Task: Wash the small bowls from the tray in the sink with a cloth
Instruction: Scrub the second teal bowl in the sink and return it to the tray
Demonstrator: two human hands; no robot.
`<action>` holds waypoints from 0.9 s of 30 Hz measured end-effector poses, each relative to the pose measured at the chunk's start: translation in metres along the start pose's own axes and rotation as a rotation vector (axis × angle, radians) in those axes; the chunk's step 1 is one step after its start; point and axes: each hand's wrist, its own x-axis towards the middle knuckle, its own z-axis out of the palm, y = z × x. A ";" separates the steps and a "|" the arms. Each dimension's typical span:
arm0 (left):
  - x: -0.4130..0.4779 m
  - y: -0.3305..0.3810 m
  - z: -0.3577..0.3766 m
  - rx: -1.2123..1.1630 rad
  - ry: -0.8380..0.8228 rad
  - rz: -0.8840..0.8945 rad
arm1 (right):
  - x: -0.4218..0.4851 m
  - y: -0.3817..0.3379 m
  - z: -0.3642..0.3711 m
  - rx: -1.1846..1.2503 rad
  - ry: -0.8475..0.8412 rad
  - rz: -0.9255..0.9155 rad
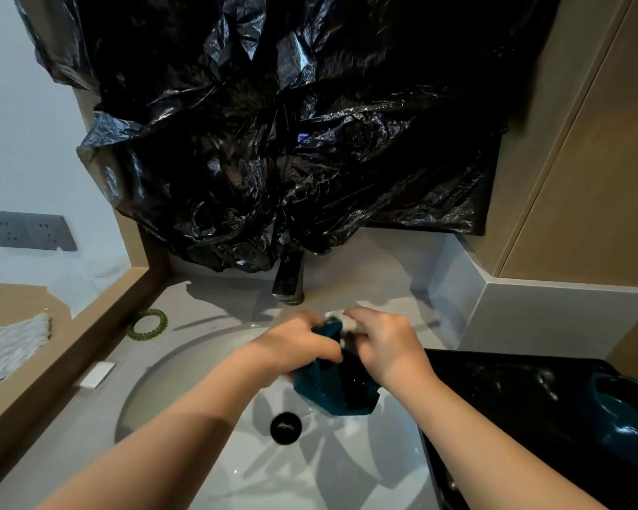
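**Hands washing a bowl over the sink**

Left hand (295,344) grips a teal small bowl (325,393) above the sink (199,417). Right hand (387,344) pinches what may be a pale cloth (341,320) at the bowl's 12 o'clock rim. We should keep the bowl low and wipe round inside it. Our fingers hide the contact. The tray (512,399) at 3 o'clock is cut off.

Crinkly glossy blk plastic sheet (273,141), shiny metal tap (288,281), smooth sink (185,369).
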 end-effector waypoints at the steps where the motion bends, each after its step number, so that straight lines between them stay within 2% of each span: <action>1: 0.000 0.001 0.000 0.040 0.019 0.016 | 0.000 0.000 0.001 -0.002 0.012 -0.036; 3: 0.001 -0.001 0.004 0.065 0.126 0.072 | -0.001 0.001 0.003 0.090 0.104 -0.017; 6: 0.004 -0.005 0.011 0.015 0.321 0.092 | -0.004 0.004 0.011 0.348 0.243 0.219; 8: 0.006 -0.006 0.014 -0.083 0.424 0.063 | -0.007 0.002 0.021 0.550 0.216 0.466; 10: 0.007 -0.007 0.019 -0.143 0.496 0.062 | -0.008 -0.004 0.030 0.899 0.134 0.685; 11: 0.007 -0.007 0.023 -0.179 0.517 0.075 | -0.006 -0.005 0.032 1.031 0.095 0.757; 12: 0.005 -0.008 0.027 -0.205 0.522 0.089 | -0.004 -0.004 0.032 1.064 0.078 0.784; 13: 0.004 -0.010 0.030 -0.227 0.508 0.105 | -0.002 -0.001 0.030 1.001 0.081 0.763; 16: 0.004 -0.015 0.025 -0.265 0.331 0.091 | 0.003 0.009 0.018 0.548 0.129 0.525; 19: 0.007 -0.015 0.011 -0.284 0.120 0.026 | 0.003 0.007 0.004 0.189 0.038 0.196; 21: 0.007 -0.014 0.009 -0.228 0.082 0.029 | 0.004 0.005 0.000 0.021 0.028 0.072; 23: 0.010 -0.013 0.012 -0.200 0.164 0.071 | 0.001 0.000 -0.002 0.134 0.146 0.099; 25: 0.017 -0.014 0.016 -0.204 0.252 0.099 | 0.000 -0.003 0.003 0.342 0.228 0.251; 27: 0.021 -0.015 0.019 -0.257 0.334 0.081 | 0.002 -0.002 0.014 0.536 0.223 0.452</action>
